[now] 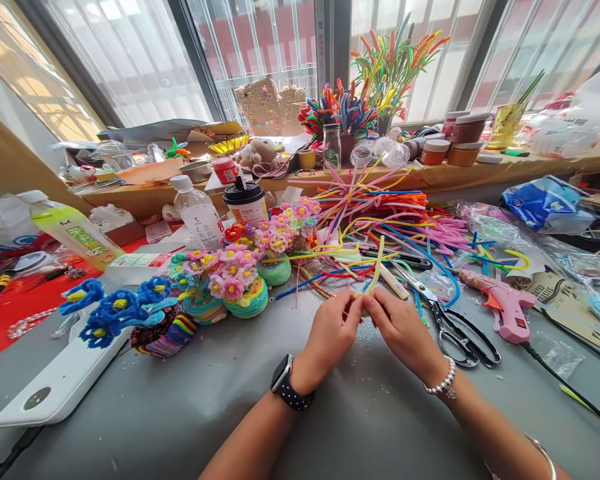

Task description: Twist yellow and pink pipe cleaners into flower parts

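Observation:
A pale yellow pipe cleaner (380, 263) is pinched between my two hands, its free end standing up above the fingers. My left hand (334, 327) grips it from the left with thumb and fingers closed. On the other side my right hand (400, 328) pinches it too, the fingertips of both hands almost meeting. The part inside the fingers is mostly hidden. Black-handled scissors (453, 327) lie just right of my right hand. Behind the hands spreads a pile of loose pipe cleaners (375, 207) in pink, yellow, blue and red.
Pipe-cleaner flower pots (247, 297) stand at left, beside blue flowers (115, 310) and a white device (55, 387). A pink glue gun (505, 303) with a trailing cord lies right. A lidded cup (247, 203) and bottles stand behind. Jars (470, 130) line the sill.

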